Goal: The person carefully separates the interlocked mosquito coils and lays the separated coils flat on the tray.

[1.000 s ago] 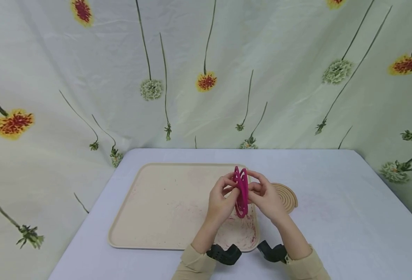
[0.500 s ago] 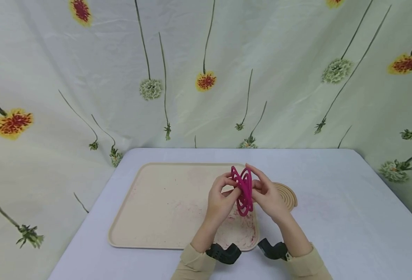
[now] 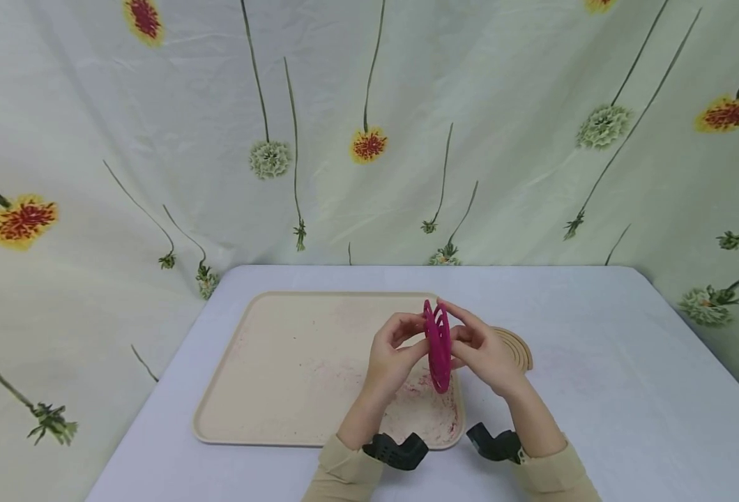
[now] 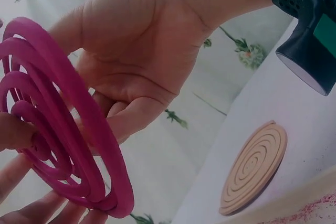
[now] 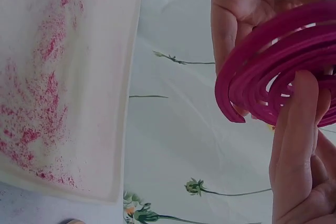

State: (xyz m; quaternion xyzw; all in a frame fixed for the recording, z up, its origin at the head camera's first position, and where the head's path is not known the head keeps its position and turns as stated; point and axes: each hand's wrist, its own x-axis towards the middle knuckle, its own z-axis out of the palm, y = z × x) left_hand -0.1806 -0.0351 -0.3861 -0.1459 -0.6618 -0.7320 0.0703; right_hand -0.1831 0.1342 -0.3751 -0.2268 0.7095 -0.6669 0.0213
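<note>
A magenta spiral coil (image 3: 440,352), clay-like and made of one rounded strand, is held upright between both hands, above the tray's right side. Its face turns nearly edge-on in the head view; gaps between its loops show in the left wrist view. My left hand (image 3: 394,357) pinches it from the left, thumb near the centre. From the right, my right hand (image 3: 489,359) grips it, with the index finger reaching to the top edge and the thumb lower down. Some fingertips are hidden behind the loops.
A beige tray (image 3: 294,362) with pink crumbs and smears lies on the white-covered table (image 3: 614,376). A flat tan spiral coil (image 4: 254,169) lies right of it, partly behind the right hand in the head view. A flower-print curtain (image 3: 520,139) hangs behind.
Half a second ago the magenta coil's loops were fanned apart; now they line up closer together. Both hands keep hold and have shifted only slightly.
</note>
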